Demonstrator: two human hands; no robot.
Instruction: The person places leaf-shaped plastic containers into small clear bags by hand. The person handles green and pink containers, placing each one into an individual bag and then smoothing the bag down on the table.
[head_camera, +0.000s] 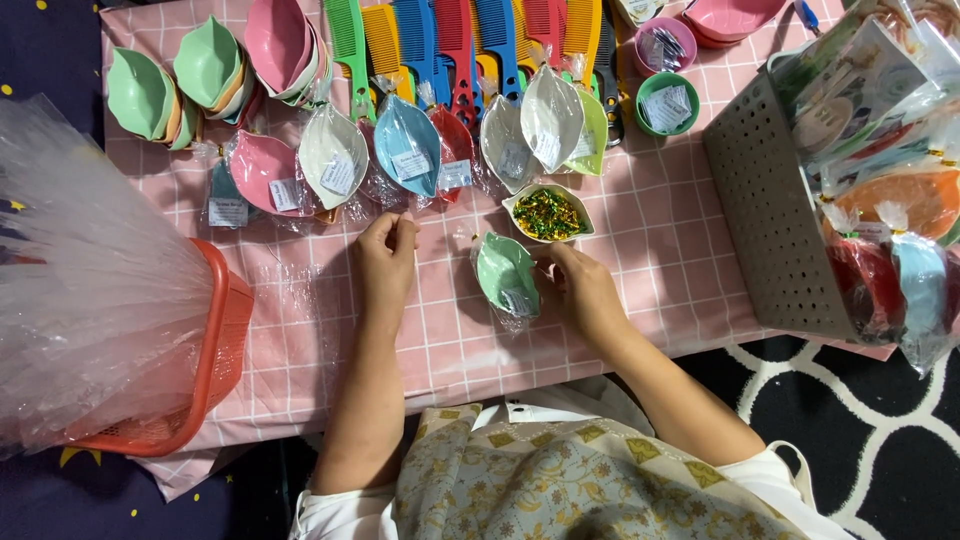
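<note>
A pink checked cloth (660, 230) covers the table. At its left edge an orange mesh basket (225, 345) holds crinkled clear bags (90, 290). Near the front edge lies a glossy green leaf-shaped dish (505, 272) in clear wrap. The right hand (583, 290) touches its right side, fingers curled. The left hand (388, 258) pinches something too small to tell, left of the dish, apart.

A pale green leaf-shaped bowl (505, 272) lies wrapped in clear plastic on the pink checked bench (660, 260), tilted on its side with its hollow facing left and a small white label near its lower end. The right hand (583, 290) touches its right edge. Just above it stands a white leaf-shaped dish (547, 212), upright and filled with small green and gold twist ties.
</note>
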